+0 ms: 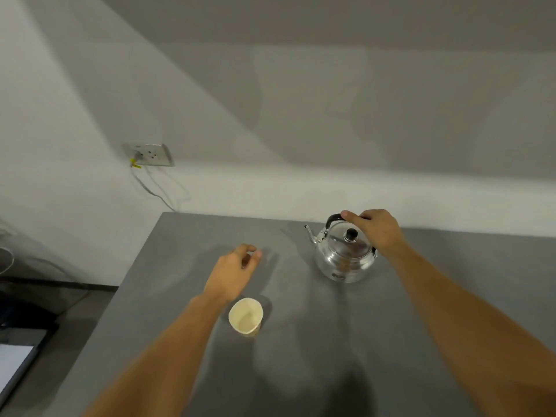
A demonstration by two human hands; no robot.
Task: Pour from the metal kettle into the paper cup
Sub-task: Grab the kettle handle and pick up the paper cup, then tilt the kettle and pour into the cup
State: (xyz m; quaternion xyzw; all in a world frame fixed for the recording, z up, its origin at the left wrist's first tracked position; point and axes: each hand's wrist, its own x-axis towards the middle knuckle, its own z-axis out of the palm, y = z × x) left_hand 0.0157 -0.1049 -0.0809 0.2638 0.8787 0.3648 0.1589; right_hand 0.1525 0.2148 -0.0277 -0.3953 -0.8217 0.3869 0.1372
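A shiny metal kettle (344,255) with a black lid knob and a black arched handle stands on the grey table (421,326), its spout pointing left. My right hand (376,228) is closed over the top of that handle. A cream paper cup (246,316) stands upright near the table's middle, looking empty inside. My left hand (233,270) hovers just behind and left of the cup, fingers loosely curled and apart, holding nothing and not touching the cup.
The table's left edge (120,296) runs diagonally; beyond it lie dark floor and a white-and-black object (15,362). A wall outlet (149,154) with a cable hangs behind the table's far left corner. The white wall stands close behind the kettle.
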